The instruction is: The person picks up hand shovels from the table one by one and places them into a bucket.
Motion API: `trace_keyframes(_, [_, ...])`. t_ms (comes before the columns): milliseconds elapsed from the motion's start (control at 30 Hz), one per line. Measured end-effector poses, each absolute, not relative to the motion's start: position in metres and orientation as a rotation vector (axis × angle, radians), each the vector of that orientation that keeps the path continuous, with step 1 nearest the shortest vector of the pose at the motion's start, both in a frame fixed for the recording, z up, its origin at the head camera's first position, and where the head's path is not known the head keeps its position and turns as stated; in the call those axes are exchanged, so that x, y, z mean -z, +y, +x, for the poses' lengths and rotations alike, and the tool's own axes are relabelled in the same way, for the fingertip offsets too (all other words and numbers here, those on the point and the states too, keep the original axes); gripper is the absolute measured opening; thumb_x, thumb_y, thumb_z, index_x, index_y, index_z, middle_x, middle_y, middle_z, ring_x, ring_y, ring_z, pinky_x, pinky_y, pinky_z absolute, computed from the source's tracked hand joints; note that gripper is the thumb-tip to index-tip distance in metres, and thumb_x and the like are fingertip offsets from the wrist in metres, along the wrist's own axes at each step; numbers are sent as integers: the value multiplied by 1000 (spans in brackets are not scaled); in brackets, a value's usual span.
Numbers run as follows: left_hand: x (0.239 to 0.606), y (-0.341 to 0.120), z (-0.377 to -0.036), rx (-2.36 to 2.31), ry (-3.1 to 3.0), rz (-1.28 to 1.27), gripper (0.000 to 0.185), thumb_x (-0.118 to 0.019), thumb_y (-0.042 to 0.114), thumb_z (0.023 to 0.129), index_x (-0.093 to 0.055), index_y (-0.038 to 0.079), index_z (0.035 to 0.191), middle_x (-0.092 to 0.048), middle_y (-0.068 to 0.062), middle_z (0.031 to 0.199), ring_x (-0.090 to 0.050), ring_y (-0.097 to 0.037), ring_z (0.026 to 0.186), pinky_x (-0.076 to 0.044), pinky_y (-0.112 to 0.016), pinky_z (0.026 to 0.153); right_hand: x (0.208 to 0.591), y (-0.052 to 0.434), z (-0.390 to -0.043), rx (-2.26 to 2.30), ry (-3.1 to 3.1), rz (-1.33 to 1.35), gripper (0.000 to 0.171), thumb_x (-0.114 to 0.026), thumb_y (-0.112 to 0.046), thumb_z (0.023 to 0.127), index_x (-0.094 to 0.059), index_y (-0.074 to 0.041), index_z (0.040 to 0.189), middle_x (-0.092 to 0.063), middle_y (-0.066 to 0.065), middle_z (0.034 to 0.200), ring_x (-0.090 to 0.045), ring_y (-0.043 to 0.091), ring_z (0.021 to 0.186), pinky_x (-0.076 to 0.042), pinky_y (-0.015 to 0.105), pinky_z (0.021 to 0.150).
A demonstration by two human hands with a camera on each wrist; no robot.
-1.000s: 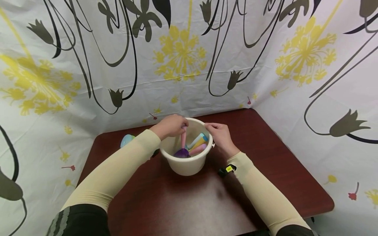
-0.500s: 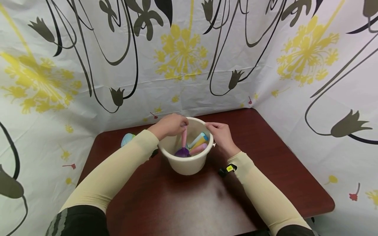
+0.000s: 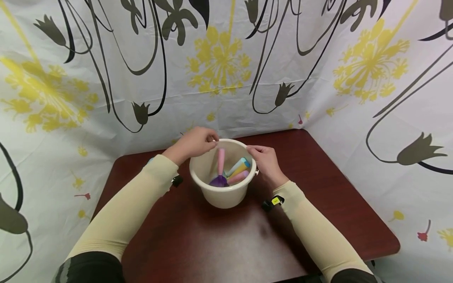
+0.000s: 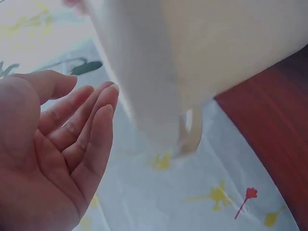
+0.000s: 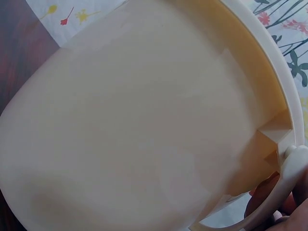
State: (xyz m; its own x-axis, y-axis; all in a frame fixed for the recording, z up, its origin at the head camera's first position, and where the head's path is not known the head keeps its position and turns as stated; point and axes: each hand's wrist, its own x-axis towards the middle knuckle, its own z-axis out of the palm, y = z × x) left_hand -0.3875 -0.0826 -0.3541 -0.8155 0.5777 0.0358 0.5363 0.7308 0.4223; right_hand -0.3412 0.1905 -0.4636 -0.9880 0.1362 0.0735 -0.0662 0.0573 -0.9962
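Observation:
A cream bucket (image 3: 223, 196) with a wide rim stands on the table, seen from above in the head view. Inside leans a toy shovel with a pink handle (image 3: 221, 159) and purple scoop (image 3: 219, 181). Beside it lie light blue, yellow and pink handles (image 3: 238, 177); their lower ends are hidden. My left hand (image 3: 195, 143) is by the back left rim, its fingers loosely bent around nothing in the left wrist view (image 4: 62, 134). My right hand (image 3: 266, 161) pinches the rim on the right; some of its fingers (image 5: 262, 195) show behind the bucket's handle (image 5: 269, 204).
A dark red-brown table (image 3: 219, 243) carries the bucket. Patterned white cloth (image 3: 219, 110) hangs close behind and on both sides. A small piece of a blue object (image 3: 150, 160) peeks out behind the left sleeve (image 3: 141, 196).
My left hand has let go of the shovel's pink handle and moved up and left to the bucket's rim. The shovel stays leaning inside. My right hand keeps its place on the rim.

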Motion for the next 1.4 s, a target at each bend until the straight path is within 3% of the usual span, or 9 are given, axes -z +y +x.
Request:
trace_keyframes(400, [359,-154,-369,-1096,2988,690,19,-65,23,113,-77,9,113,-75,-8,96,-73,-26,85,-60,-44,77,463,190,-342,-2046,-2184,-86,32,-78,-27,105,-84,-2,123,-81,17,118,-77,13,94,-63,25,76])
trace_keyframes(533, [375,-183,-361,-1161,3013,553,21,-64,26,113,-77,10,110,-76,-9,96,-74,-30,90,-59,-44,72,464,190,-342,-2066,-2195,-91,33,-79,-29,105,-83,-2,124,-80,18,120,-77,14,94,-64,25,76])
trace_keyframes(700, [398,-216,-354,-1175,3063,392,26,-63,31,114,-77,10,108,-79,-10,99,-76,-31,92,-59,-44,75,464,190,-343,-2070,-2177,-93,34,-80,-30,104,-84,-2,123,-81,18,119,-77,14,94,-64,25,77])
trace_keyframes(900, [429,-250,-344,-1002,3169,183,31,-61,31,112,-78,6,115,-79,-14,106,-71,-32,90,-54,-48,78,462,189,-343,-2053,-2182,-96,34,-79,-30,104,-84,-3,123,-81,16,118,-76,14,97,-63,24,78])
trace_keyframes(1167, [474,-281,-335,-903,3016,-23,43,-58,34,110,-71,-1,130,-71,-25,128,-67,-41,111,-55,-59,93,463,188,-343,-2081,-2150,-77,33,-79,-28,104,-83,-1,122,-80,21,119,-77,15,94,-64,25,76])
trace_keyframes(1400, [497,-289,-328,-920,2995,-182,45,-60,36,109,-69,-3,129,-70,-27,126,-66,-41,105,-54,-59,88,464,188,-343,-2075,-2152,-83,34,-80,-28,104,-83,0,122,-80,21,118,-77,15,93,-64,25,76])
